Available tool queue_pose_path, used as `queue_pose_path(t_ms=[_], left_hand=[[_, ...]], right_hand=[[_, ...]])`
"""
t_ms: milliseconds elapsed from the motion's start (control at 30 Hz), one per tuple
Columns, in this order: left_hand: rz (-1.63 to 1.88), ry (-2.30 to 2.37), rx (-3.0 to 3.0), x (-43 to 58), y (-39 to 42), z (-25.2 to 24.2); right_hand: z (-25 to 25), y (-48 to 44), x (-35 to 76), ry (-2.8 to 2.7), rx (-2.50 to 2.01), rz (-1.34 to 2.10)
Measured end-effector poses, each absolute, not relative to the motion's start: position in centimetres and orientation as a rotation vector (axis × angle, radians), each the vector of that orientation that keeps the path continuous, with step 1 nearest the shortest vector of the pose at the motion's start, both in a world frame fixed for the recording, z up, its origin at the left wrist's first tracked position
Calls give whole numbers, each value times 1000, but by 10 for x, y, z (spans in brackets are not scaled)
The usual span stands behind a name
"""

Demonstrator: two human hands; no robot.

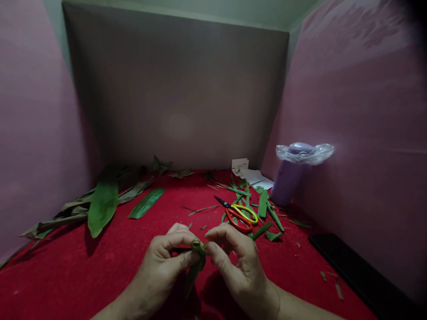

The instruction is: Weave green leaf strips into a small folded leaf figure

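Observation:
A folded green leaf piece (196,262), with a small rolled loop at its top and a long end hanging down, is held up at the front middle. My left hand (163,262) pinches it between thumb and fingers. My right hand (235,262) meets it from the other side, thumb and forefinger closed at a small green bit along its right edge. A thin dark strip, whose kind I cannot make out, shows between the left fingers. Just beyond the right hand lie scissors (238,213) with one red and one yellow handle, blades partly hidden by nothing and pointing back left.
Leaf strips and scraps (263,203) lie around the scissors. Broad green leaves (104,202) and dried ones rest at the left on the red cloth (110,275). A purple tumbler (288,182) with plastic over its top, white papers (256,178) and a black flat object (356,271) are at right.

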State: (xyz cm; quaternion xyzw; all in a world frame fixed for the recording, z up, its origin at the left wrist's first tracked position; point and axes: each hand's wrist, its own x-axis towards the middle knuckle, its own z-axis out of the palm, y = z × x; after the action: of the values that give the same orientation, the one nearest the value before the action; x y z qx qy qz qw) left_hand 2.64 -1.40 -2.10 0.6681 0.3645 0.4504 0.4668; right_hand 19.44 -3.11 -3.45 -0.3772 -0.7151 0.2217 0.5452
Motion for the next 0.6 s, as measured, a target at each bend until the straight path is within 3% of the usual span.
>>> queue_pose_path(t_ms=[367, 600], left_hand=[[1123, 904, 1789, 29, -14, -17], [1144, 847, 1699, 26, -11, -20]], right_hand=[[-35, -31, 193, -1701, -860, 554], [-36, -25, 192, -1420, -825, 1095]])
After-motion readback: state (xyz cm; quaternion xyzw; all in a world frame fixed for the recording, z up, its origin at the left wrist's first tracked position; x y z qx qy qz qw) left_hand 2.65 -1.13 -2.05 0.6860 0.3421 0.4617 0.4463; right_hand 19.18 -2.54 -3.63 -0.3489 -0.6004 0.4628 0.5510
